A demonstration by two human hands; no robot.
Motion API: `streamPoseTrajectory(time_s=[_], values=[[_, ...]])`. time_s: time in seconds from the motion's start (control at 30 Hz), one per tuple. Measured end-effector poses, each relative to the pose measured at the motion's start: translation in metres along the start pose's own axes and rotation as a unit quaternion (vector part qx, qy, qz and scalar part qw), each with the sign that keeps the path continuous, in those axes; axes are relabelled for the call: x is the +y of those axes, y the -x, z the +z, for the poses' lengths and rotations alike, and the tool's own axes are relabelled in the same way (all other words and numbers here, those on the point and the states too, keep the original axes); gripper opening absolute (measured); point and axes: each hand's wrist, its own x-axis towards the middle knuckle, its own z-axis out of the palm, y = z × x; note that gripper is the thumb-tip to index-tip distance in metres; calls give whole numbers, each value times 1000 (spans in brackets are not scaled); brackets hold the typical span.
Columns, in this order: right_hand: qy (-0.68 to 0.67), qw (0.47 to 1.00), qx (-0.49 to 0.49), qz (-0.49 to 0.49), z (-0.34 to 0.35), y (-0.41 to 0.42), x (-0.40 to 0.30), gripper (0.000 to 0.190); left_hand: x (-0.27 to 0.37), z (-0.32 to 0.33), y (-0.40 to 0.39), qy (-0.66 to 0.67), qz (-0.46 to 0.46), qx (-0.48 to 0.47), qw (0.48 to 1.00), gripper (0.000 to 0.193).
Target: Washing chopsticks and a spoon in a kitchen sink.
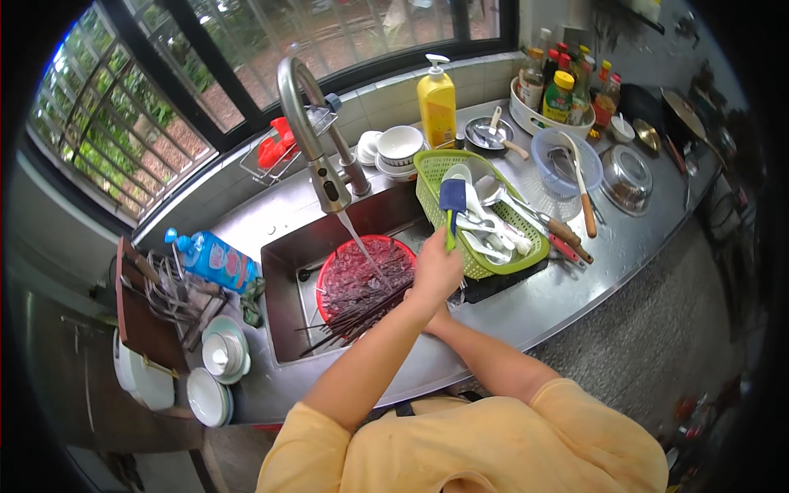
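My left hand (439,266) is closed on the green handle of a spatula with a blue head (453,195), over the near-left side of a green plastic basket (500,266) of spoons and utensils. Partly hidden under my left wrist is my right hand (439,319), at the sink's front right edge; its fingers cannot be seen. Dark chopsticks (345,326) fan out over the front of a red basin (320,289) in the steel sink (280,336), their other ends near my hands. Water runs from the faucet (330,185) into the basin, onto more dark sticks.
Left of the sink are a blue bottle (219,262), stacked bowls (225,354), plates (206,397) and a rack with a cutting board (145,308). A yellow pump bottle (436,105), a small pan (489,132), a clear plastic bowl (566,163) and a metal bowl (627,179) stand behind and right.
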Motion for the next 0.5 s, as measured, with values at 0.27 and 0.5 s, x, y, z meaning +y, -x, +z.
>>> streamPoseTrajectory(time_s=[0.27, 0.5], values=[[-245, 965, 28, -91, -4, 8, -9, 27, 24, 91, -56, 47, -222, 85, 970, 55], [-21, 995, 84, -38, -25, 20, -18, 30, 2, 63, 10, 73, 96, 15, 993, 52]])
